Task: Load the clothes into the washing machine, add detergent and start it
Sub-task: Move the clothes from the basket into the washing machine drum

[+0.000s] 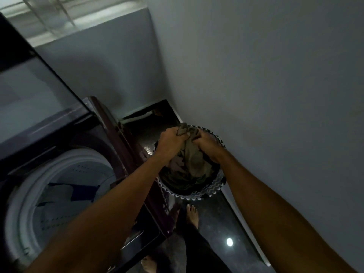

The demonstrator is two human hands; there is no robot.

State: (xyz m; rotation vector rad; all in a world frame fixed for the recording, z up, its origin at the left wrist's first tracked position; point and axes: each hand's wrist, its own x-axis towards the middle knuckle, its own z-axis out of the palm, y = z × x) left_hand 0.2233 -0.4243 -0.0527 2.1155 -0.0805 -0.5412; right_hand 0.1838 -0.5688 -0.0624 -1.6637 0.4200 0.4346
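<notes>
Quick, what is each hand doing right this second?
Left hand: fingers curled round the olive garment above the laundry basket.
Right hand: fingers gripping the same olive garment.

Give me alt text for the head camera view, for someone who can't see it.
Both hands, left hand and right hand, grip an olive garment above a zigzag-patterned laundry basket on a dark floor. To the left, a top-loading washing machine stands open, clothes already in its drum.

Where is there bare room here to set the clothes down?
Free: the washer drum, lid up, only a few items at its bottom. Dark floor between washer and wall is partly open. Crowded: the basket, full of clothes, both hands gripping an olive garment.
</notes>
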